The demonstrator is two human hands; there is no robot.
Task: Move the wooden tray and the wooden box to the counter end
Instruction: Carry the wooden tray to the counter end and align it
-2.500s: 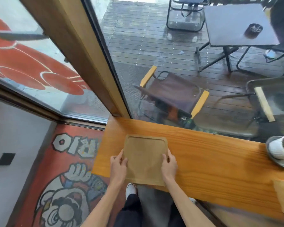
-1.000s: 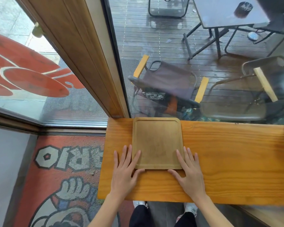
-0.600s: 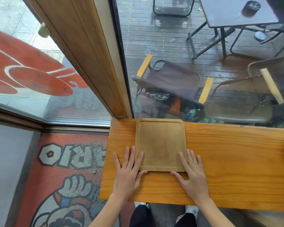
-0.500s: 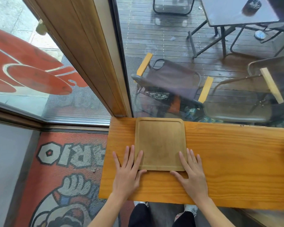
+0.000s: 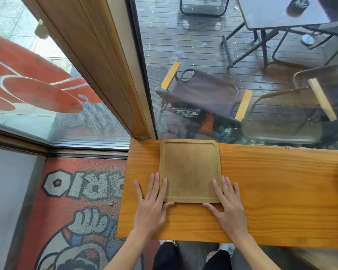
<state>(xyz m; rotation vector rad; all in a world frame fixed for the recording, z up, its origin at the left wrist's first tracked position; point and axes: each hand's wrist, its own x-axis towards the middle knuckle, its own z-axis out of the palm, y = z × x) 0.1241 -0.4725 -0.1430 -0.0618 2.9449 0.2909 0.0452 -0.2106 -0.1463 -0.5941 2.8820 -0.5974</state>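
The square wooden tray [image 5: 190, 168] lies flat on the orange wooden counter [image 5: 271, 184], near its left end, with its far edge against the window. My left hand [image 5: 151, 205] rests flat on the counter at the tray's near left corner, fingers spread and touching its rim. At the near right corner my right hand [image 5: 227, 204] lies flat the same way, fingertips against the rim. Neither hand grips the tray. The wooden box is out of view.
The counter's left end [image 5: 125, 184] drops off above a red painted floor mat [image 5: 72, 201]. A wooden window post [image 5: 105, 75] rises at the counter's far left corner. Glass runs along the far edge, with folding chairs [image 5: 203, 94] and a table [image 5: 277, 12] outside.
Since 2.5 s ago the tray was pushed from the counter's near edge to the window side, and my hands let go and flattened beside it. Nothing has moved in the last second.
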